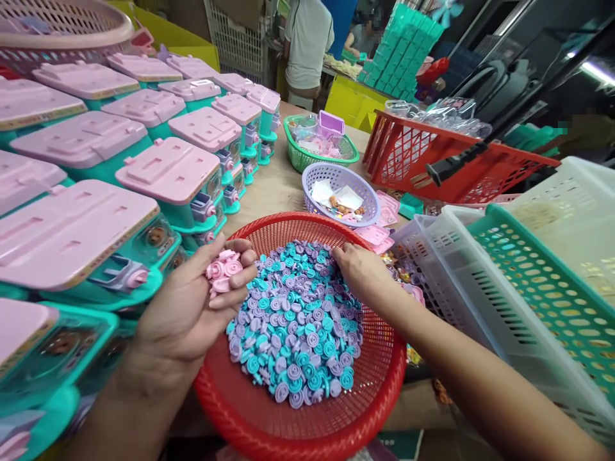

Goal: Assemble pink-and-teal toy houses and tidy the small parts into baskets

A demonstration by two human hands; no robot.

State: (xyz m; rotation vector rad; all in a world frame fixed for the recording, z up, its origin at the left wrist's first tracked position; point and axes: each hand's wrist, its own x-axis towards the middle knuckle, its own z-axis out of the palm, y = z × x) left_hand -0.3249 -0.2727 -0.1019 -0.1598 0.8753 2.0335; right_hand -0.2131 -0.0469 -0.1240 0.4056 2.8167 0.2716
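A round red basket [384,378] in front of me holds a heap of small teal and purple plastic discs [298,326]. My left hand [192,307] hovers over the basket's left rim, palm up, with its fingers curled round several pink discs [223,269]. My right hand [360,269] reaches into the far right side of the heap, palm down. Its fingertips are pressed into the discs, and what they hold is hidden.
Rows of teal toy machines with pink lids [168,173] fill the left. Behind the red basket sit a purple basket [369,192] and a green basket [293,137]. A red crate [408,153], a white crate [451,269] and a green crate [552,301] stand right. A person [307,45] works at the back.
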